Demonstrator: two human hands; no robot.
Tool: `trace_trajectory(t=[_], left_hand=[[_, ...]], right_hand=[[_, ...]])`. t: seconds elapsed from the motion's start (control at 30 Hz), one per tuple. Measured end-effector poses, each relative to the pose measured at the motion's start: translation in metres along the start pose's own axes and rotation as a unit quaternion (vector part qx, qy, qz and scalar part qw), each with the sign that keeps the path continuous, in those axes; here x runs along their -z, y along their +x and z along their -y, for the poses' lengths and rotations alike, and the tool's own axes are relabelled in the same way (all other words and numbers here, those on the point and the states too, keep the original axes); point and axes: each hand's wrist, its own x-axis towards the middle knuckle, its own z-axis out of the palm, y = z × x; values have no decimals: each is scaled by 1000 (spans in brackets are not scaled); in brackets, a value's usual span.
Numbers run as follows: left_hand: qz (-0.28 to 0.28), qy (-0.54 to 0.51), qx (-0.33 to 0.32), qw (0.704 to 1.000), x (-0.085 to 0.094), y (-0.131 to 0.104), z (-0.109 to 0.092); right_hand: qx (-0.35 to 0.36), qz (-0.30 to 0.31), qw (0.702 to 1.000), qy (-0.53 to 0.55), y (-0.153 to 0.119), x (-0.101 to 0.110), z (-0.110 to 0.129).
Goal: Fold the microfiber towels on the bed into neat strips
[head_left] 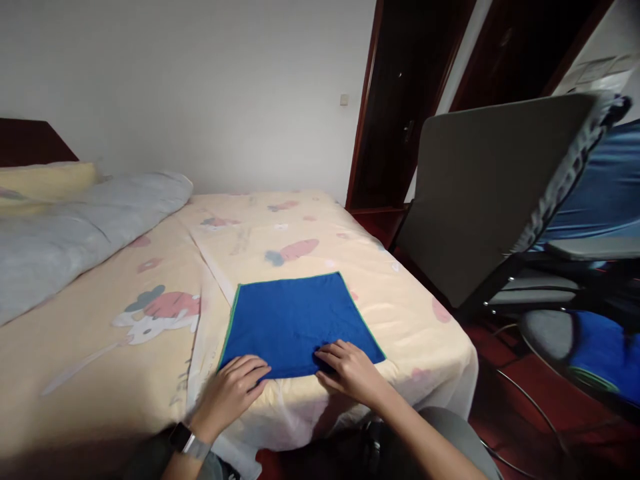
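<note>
The person's right forearm (425, 433) slants in from the bottom edge, and across from it the left wrist wears a dark-faced watch (181, 437) on a pale band. The right hand (347, 370) lies over the near edge of a blue cloth (300, 320), right of its middle, with fingers bent and the fabric dented dark at their tips. The left hand (240, 387) rests at the near left corner, its fingers side by side and loosely curved on the fabric. Whether either hand pinches the edge or only presses on it, I cannot tell.

The cloth is spread in a single four-cornered shape, edged in green along its sides, near the front of the bed. Under it stretches a pale yellow sheet (400, 293) printed with carrots and, to the left, a white rabbit. Farther left lies a bulky grey quilt (100, 220), with a yellow pillow (50, 177) behind it and a dark headboard (33, 141) beyond.

Past the bed rises a white wall (200, 87) bearing a small switch (344, 100), next to a dark door (405, 93). On the right, a grey panel (495, 180) leans at a tilt, and below it another blue cloth (607, 347) drapes near the red floor (545, 400), where a cable (530, 397) curves.
</note>
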Motion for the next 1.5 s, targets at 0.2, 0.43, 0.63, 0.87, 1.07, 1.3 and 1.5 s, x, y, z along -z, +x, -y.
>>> trace_trajectory(t=[0.2, 0.43, 0.63, 0.87, 1.07, 1.3, 1.5], left_hand=[[23, 37, -32, 999, -1, -28, 14], [5, -56, 110, 992, 4, -28, 36], [0, -189, 244, 951, 6, -2, 53], [33, -268, 313, 910, 10, -21, 76], [-28, -216, 325, 920, 4, -17, 72], [-40, -52, 302, 951, 7, -2, 61], [-23, 10, 265, 964, 8, -2, 57]], right_hand=[[30, 0, 1000, -7, -29, 5, -31], [-133, 6, 984, 116, -38, 22, -69], [-277, -9, 945, 175, -14, 23, -90], [-352, -32, 922, 156, -16, 20, -102], [-323, -20, 916, 236, -30, 25, -106], [-322, -26, 942, 87, -27, 30, -97], [-306, -10, 951, -40, -23, 22, -97]])
